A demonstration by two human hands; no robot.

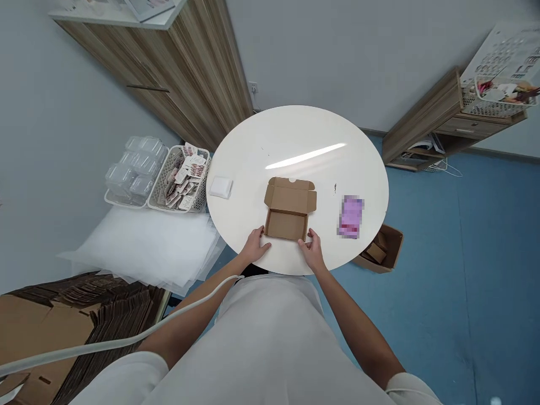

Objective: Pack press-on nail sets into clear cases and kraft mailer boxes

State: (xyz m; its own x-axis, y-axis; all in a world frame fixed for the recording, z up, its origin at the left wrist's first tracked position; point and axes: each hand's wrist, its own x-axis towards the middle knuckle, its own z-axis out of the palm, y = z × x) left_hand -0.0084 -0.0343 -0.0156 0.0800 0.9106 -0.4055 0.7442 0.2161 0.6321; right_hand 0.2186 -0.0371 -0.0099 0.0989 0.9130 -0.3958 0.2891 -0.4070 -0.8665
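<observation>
Cardboard mailer box point(287, 225), lid tipped back on the far side, inside bare, lying open on the round white table point(244, 152), close to the wearer's edge. Left hand point(254, 246) at the box's front left corner, thumb and fingers parted around that corner. Right hand point(311, 251) at the box's front right corner, thumb and forefinger bent about it. Cannot tell, for both, whether gripping or merely touching. Left of the box, white packet point(220, 187); right of it, purple item point(351, 216), too pixelated to identify. Farther left, white plastic basket point(202, 191) of printed cards point(185, 175).
</observation>
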